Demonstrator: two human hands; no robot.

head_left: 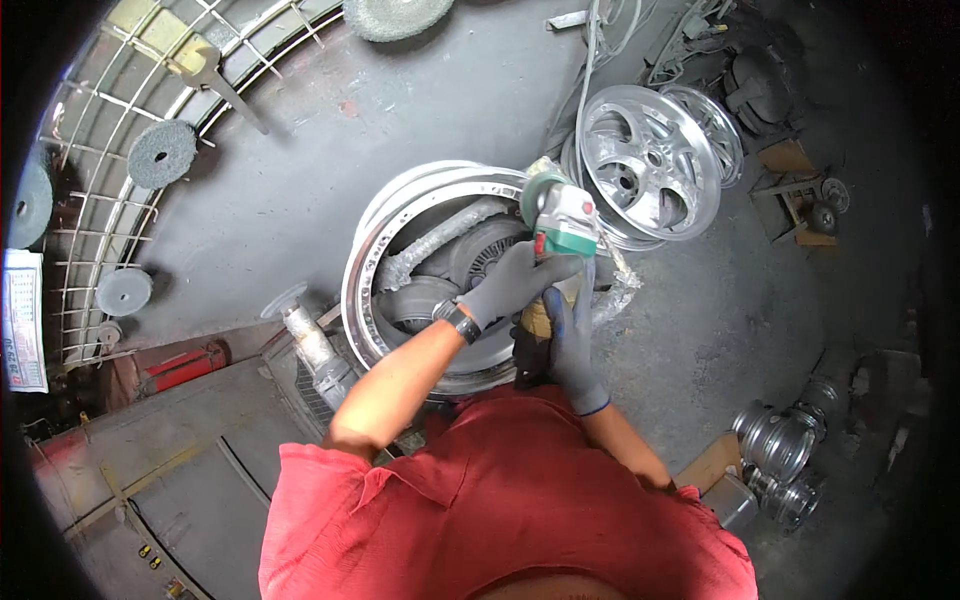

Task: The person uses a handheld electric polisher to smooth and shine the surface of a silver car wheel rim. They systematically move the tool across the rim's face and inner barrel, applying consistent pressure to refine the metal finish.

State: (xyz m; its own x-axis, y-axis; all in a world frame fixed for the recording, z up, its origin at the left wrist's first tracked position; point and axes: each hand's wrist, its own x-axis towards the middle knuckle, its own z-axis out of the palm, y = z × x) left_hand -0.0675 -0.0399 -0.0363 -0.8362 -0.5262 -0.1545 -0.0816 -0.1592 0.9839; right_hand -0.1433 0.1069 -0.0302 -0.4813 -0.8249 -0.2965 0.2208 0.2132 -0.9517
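An angle grinder [568, 222] with a green and silver head is held over the right edge of a large metal wheel rim [358, 262]. My left hand [512, 284], in a grey glove, is closed at the near side of the grinder's head. Just below and to the right, my right hand [573, 345], gloved in grey with a blue cuff, is wrapped around the grinder's body. A round disc [540, 197] shows at the left of the tool's head. Inside the rim lie a wrapped bar [440, 243] and dark round parts.
Spoked wheels [650, 160] lean stacked at the far right. More shiny rims [778, 440] lie at the lower right. On the left, a wire grid [105, 205] carries abrasive discs [162, 154]. Another power tool [318, 350] rests left of the large rim, near a red cylinder [186, 366].
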